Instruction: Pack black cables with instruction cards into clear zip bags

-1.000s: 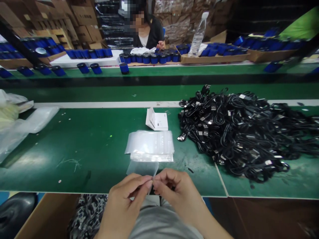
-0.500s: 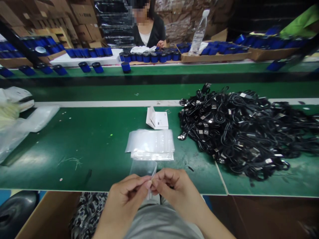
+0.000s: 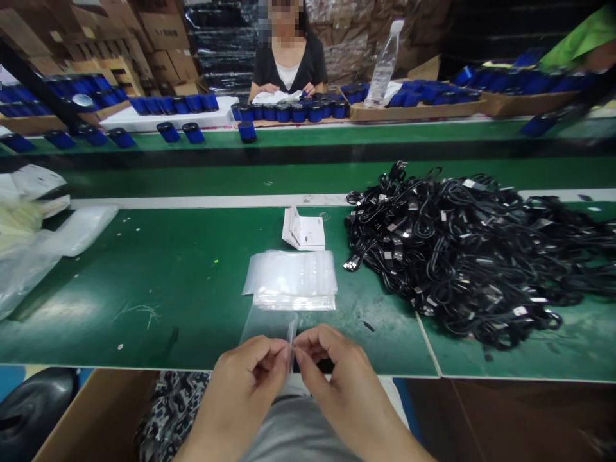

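Note:
Over the near edge of the green bench, my left hand (image 3: 250, 372) pinches the edge of a clear plastic bag (image 3: 270, 321). My right hand (image 3: 332, 369) has thumb and fingers closed on the same edge, its fingertips close against those of the left. Just beyond my hands lies a stack of clear plastic bags (image 3: 293, 273). Behind the stack rests a folded white leaflet pile (image 3: 308, 232), its front flap lying down. To the right is a large heap of black USB cables (image 3: 447, 256), bundled in coils.
Clear plastic packaging (image 3: 29, 269) lies at the left. Across the belt a person (image 3: 289, 64) sits behind rows of blue jars (image 3: 289, 112). A water bottle (image 3: 382, 67) stands beside open cartons. Below the bench, a carton (image 3: 106, 410) sits at the left.
My fingertips have drawn slightly apart, and the bag's pinched edge now stands more upright between them. The person opposite has shifted, both hands now showing at the white cloth.

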Motion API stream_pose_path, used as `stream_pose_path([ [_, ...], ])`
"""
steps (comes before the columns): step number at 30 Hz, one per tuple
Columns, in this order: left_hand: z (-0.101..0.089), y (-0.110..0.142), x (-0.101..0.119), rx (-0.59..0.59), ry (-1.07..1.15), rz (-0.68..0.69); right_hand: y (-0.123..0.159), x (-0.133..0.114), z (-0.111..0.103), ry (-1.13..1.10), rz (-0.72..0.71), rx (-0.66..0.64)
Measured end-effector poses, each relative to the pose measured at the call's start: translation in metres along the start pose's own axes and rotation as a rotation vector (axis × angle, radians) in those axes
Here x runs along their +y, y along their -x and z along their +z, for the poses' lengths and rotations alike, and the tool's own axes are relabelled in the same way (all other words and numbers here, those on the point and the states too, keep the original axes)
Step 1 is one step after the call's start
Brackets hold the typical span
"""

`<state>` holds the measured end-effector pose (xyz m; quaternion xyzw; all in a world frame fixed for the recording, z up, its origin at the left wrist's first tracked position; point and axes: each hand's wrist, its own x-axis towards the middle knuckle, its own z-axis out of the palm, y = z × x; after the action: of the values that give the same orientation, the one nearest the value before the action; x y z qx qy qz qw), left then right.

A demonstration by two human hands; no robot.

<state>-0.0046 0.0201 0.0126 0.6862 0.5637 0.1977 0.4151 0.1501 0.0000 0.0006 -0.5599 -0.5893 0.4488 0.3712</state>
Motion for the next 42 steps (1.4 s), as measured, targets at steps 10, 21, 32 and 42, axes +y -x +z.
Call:
stream_pose_path([
  [10, 0.006, 0.0, -0.005, -0.024, 0.028, 0.124, 0.004, -0.002, 0.007, 0.289, -0.156, -0.007],
  [21, 0.008, 0.001, -0.024, 0.13, 0.072, 0.084, -0.041, -0.018, -0.03, 0.389, 0.012, -0.043],
  [32, 0.007, 0.002, -0.013, 0.16, 0.19, 0.006, -0.208, -0.018, -0.051, 0.079, 0.337, 0.061],
  [42, 0.007, 0.002, -0.014, 0.136, 0.39, -0.175, -0.146, -0.037, -0.077, 0.085, 0.149, 0.191],
])
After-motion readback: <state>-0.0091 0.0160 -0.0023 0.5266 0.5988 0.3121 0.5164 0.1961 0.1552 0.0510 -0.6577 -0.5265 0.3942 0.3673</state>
